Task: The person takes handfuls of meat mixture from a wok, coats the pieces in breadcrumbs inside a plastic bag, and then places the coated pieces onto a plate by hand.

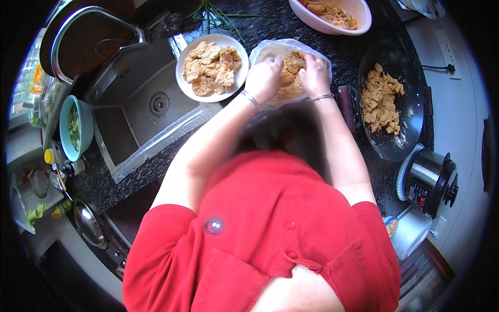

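A clear plastic bag (269, 48) lies open before me on the dark counter, with crumb-coated food pieces (290, 78) inside. My left hand (267, 78) reaches in from the left, fingers bent against the pieces. From the right, my right hand (315, 76) touches the same food, its fingertips partly buried. Whether either hand grips a piece cannot be made out. Left of the bag, a white plate (182, 87) carries a heap of similar coated pieces (212, 68); its front edge overhangs the sink's corner.
The steel sink (134, 117) and its curved faucet (58, 39) are at left, near a turquoise basin (87, 124) of chopped greens. A pink bowl (327, 27) of reddish food stands behind the bag. To the right are a wok (413, 117) holding crumbly tan food and an electric cooker (425, 175).
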{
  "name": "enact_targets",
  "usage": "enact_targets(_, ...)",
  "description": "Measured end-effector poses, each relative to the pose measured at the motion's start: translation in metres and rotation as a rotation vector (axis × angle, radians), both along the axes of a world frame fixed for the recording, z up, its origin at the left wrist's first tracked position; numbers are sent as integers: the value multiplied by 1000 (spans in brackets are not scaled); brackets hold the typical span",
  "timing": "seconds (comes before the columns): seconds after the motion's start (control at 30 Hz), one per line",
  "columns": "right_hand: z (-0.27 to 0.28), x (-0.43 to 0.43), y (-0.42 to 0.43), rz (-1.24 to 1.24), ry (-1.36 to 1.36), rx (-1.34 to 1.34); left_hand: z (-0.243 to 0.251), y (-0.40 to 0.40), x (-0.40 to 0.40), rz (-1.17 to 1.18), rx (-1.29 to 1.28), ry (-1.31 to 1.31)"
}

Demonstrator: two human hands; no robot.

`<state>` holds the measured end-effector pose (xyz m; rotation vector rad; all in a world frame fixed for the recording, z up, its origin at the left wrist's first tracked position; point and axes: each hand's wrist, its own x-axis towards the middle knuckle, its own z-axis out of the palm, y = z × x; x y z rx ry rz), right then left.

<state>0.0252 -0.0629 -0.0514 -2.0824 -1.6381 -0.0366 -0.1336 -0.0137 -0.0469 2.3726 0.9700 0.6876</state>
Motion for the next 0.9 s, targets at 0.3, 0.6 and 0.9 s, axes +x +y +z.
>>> enact_targets(0.3,-16,8,-5,126,258,-130,8,-11,29,-74,175,341)
enact_targets(0.6,-32,15,-5,-172,712,-148,29,21,11,66,-596,73)
enact_targets(0.9,-43,21,-4,-177,692,-151,108,47,-47,-100,-849,-243)
